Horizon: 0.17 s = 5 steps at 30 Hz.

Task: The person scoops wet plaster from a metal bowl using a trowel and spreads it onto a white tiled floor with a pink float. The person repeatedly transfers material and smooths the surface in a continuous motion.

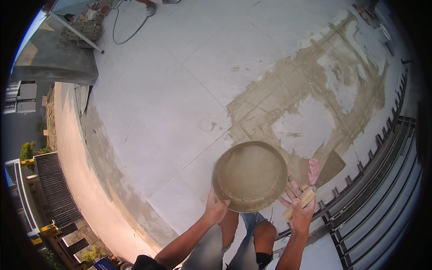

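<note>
A round, shallow basin (249,173) with a grey-brown, mortar-like layer inside is held up in front of my knees. My left hand (217,208) grips its near left rim, thumb over the edge. On the other side, my right hand (302,216) holds a small trowel (299,204) by its wooden handle, thumb across it. Some fingers of that hand stretch toward the basin's right rim; whether they touch it I cannot tell. The trowel's blade (313,171) points away from me and is reddish pink.
Wet grey-brown mortar (270,85) is smeared along joints of the pale tiled floor (180,103). Dark metal railings (373,198) lie along the right. A hose (115,31) and another person's foot (151,10) are at the far side. A sloping concrete edge (108,153) runs along the left.
</note>
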Tool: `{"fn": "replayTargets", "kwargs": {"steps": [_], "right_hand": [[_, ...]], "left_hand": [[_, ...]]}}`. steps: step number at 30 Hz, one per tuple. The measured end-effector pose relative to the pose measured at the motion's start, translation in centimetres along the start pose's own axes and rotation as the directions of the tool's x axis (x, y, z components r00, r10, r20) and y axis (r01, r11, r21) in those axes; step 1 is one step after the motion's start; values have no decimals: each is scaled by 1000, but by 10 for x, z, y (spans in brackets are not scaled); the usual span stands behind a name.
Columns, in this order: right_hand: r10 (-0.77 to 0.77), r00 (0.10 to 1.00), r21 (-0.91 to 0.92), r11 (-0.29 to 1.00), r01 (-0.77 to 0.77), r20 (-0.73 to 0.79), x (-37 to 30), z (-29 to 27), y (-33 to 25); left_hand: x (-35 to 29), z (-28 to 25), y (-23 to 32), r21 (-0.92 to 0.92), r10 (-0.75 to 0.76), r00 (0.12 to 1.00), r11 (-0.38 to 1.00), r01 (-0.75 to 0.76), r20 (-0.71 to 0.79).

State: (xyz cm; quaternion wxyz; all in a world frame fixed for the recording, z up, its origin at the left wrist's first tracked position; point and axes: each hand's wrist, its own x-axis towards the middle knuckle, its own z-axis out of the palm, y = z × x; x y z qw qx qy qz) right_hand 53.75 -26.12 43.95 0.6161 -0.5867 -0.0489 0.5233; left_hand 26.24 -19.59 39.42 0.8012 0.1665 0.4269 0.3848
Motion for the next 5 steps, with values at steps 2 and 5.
{"fn": "replayTargets", "kwargs": {"steps": [2,5], "right_hand": [[60,997,24,998,-61,40,-51,31,-36],[72,985,-73,995,-61,157,-126,61,-83]], "left_hand": [[-79,22,26,-41,-21,998,999,19,-54],[-186,64,68,-156,-73,987,987,50,-144]]}}
